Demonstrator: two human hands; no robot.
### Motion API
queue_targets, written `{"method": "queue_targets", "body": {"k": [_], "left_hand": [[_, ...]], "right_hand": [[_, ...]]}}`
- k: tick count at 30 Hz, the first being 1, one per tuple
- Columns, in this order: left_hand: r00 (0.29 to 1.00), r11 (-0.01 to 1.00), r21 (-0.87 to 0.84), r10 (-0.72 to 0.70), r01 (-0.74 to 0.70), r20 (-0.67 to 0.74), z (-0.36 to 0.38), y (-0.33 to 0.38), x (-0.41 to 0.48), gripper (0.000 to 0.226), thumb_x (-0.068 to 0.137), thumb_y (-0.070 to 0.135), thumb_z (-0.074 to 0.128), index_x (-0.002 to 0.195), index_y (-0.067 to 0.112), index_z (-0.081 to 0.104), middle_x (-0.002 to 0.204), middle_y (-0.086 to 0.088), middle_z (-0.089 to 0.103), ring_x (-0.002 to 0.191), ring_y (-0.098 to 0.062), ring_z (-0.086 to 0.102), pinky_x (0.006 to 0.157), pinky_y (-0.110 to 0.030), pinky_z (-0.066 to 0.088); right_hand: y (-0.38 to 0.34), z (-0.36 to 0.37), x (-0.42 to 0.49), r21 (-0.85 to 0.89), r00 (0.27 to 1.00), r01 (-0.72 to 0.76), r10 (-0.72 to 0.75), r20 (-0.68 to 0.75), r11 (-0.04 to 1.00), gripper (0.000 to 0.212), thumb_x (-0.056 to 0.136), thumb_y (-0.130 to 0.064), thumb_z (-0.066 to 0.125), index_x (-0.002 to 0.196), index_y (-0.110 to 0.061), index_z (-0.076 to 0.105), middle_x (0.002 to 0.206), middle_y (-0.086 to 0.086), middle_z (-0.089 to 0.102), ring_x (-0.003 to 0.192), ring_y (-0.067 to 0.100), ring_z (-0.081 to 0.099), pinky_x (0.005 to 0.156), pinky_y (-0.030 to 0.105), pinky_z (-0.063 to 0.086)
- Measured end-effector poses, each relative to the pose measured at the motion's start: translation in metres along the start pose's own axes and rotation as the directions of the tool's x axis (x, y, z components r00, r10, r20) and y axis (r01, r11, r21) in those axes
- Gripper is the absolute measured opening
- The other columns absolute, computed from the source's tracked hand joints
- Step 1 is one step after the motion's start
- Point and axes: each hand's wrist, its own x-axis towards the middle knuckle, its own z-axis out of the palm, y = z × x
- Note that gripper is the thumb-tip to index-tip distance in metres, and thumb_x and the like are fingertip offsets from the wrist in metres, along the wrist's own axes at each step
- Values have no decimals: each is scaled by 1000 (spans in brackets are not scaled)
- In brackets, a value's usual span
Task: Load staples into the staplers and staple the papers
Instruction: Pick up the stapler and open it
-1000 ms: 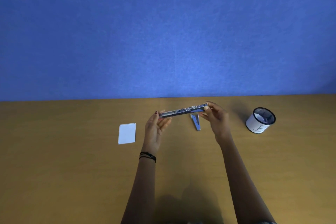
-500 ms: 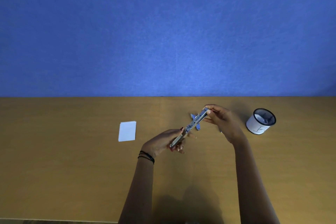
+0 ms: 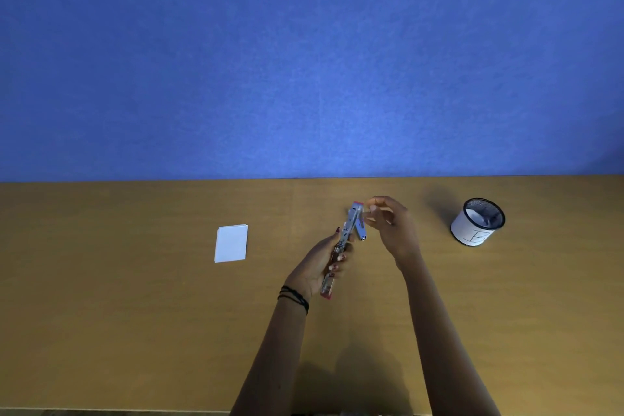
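stapler (image 3: 351, 223) now steeper in left hand (image 3: 320, 263), right hand (image 3: 391, 230) curled beside.

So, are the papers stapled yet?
Not yet. Done: nothing I can see; the papers lie apart from both hands. In hand: the left hand grips an opened stapler, the right hand at its far end; loaded or not, I can't tell. Left: close it, see to the other stapler lying on the table, then staple the papers.
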Motion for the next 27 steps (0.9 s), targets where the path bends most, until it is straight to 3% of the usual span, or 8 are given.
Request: {"method": "queue_targets", "body": {"k": [3,6,9,11,14,17,21,27], "left_hand": [[991,999,20,37,-35,-131,1,2,0,37,102,39,26,88,16,51,52,8,40,35,-2,25,35,-15,20],[978,996,68,66,-53,-200,5,3,0,36,103,35,25,88,15,51,53,8,42,35,-2,25,35,-15,21],[970,994,63,98,-86,-222,10,3,1,34,103,34,25,88,15,49,51,9,44,35,-2,26,34,-14,23],[964,991,53,129,-119,-233,13,3,3,33,103,34,26,88,15,48,50,9,45,34,-2,26,34,-14,23],[954,982,72,189,-177,-233,13,3,5,30,102,32,27,89,15,48,50,9,44,36,-2,28,35,-14,24],[950,974,96,222,-205,-220,11,3,6,29,102,32,30,90,16,50,54,7,45,38,-2,29,36,-14,26],[949,960,172,251,-220,-189,12,1,5,28,102,32,30,89,16,49,56,7,46,39,-2,31,38,-14,28],[933,929,284,298,-236,-203,14,1,3,29,103,29,29,88,14,48,63,3,45,44,-4,32,43,-16,28]], "right_hand": [[-3,0,0,-75,994,50,-57,-98,996,11,91,-1,53,88,-4,64,86,5,65,80,28,69,77,47,58],[-9,1,-3,-128,992,93,-103,-68,987,18,87,3,56,81,-12,63,75,0,66,74,25,69,72,37,57],[-11,12,-6,-113,995,88,-91,-28,990,17,86,4,57,88,-11,64,81,4,67,77,22,66,75,37,54],[-11,21,-7,-95,998,41,-45,-43,995,15,86,2,58,97,-6,64,90,3,67,82,15,63,79,29,51],[-11,31,-8,29,993,-114,114,-14,993,17,91,-9,56,107,-8,61,91,-3,64,80,6,57,73,14,47],[-13,34,-7,238,959,-278,255,123,931,22,95,-17,50,105,-1,62,83,4,62,76,12,56,75,25,48],[-22,37,-4,369,939,-344,311,146,864,26,96,-22,48,83,-13,68,74,0,69,66,6,65,62,15,52],[-30,45,-1,454,929,-368,347,132,811,24,97,-19,47,99,-3,65,83,5,72,73,9,68,56,15,51]]}}
